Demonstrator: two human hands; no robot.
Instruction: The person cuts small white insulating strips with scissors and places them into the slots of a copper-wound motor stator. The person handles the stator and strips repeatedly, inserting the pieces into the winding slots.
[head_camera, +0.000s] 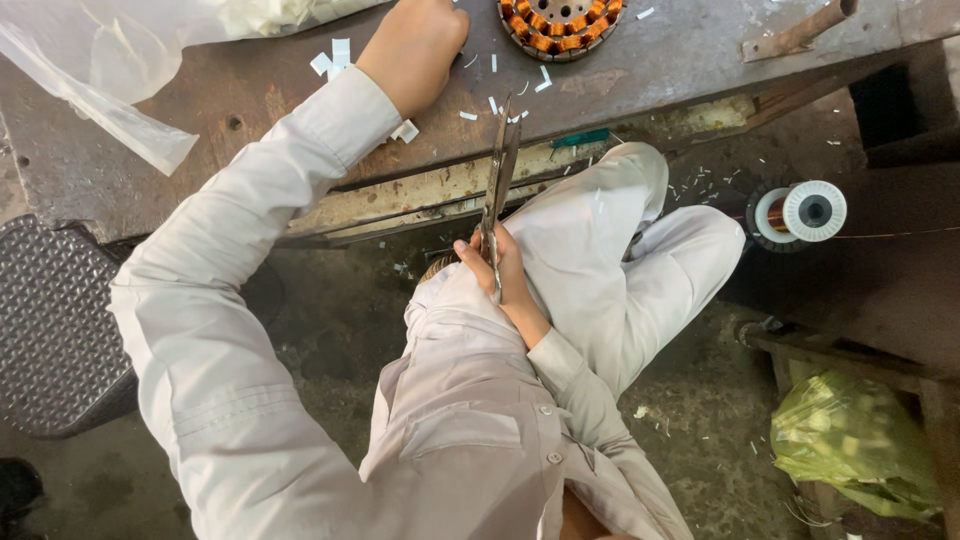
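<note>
1. The right hand (500, 268) is closed around the handles of a pair of long grey metal scissors (497, 180), held low in front of the lap. The blades point up toward the bench edge and stand only slightly apart.
2. The left hand (420, 45) rests on the worn, rusty brown metal bench (680, 60), fingers curled under into a loose fist. Whether it holds anything cannot be told.
3. Small white cut paper strips (335, 55) lie scattered on the bench around the left hand and near the scissor tips.
4. A round motor stator with orange copper windings (560, 25) sits on the bench at the top edge, just right of the left hand.
5. A crumpled clear plastic sheet (110, 70) covers the bench's left end.
6. A white spool of copper wire (800, 212) lies on its side to the right, well apart from both hands.
7. A green plastic bag (850, 440) sits at the lower right.
8. The person wears pale grey work clothes and sits with knees bent below the bench.
</note>
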